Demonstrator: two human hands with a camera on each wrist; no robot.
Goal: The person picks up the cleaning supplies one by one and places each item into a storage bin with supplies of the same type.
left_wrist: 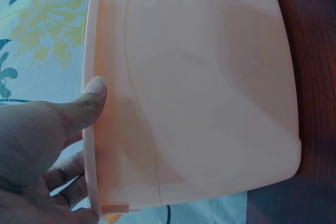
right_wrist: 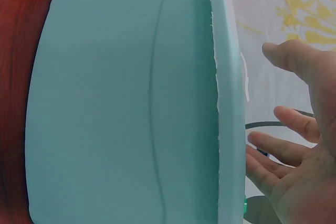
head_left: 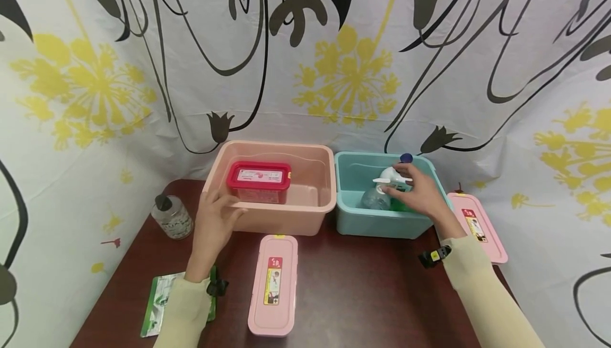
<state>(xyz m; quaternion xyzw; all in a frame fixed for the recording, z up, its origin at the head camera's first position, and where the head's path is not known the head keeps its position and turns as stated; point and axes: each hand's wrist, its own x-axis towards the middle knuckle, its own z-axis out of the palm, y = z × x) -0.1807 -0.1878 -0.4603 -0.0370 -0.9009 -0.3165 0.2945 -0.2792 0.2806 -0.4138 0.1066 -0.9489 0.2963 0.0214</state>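
Note:
My left hand (head_left: 212, 226) is at the front left corner of a peach plastic bin (head_left: 277, 220). In the left wrist view its thumb lies over the bin's rim, with the other fingers on the inner side. A clear box with a red lid (head_left: 260, 174) sits inside that bin. Over the teal bin (head_left: 377, 226), my right hand (head_left: 420, 191) holds its thumb and fingers apart beside a clear bottle with a white pump top (head_left: 377, 198). Something green and a dark blue cap (head_left: 406, 158) also show in this bin. The right wrist view shows the fingers spread above the rim, nothing between them.
A long pink case (head_left: 273, 284) lies in front of the peach bin, and another pink case (head_left: 479, 226) is right of the teal one. At left stand a clear bottle with a black cap (head_left: 174, 219) and a green-and-white packet (head_left: 157, 303), partly under my left forearm. Patterned cloth hangs behind.

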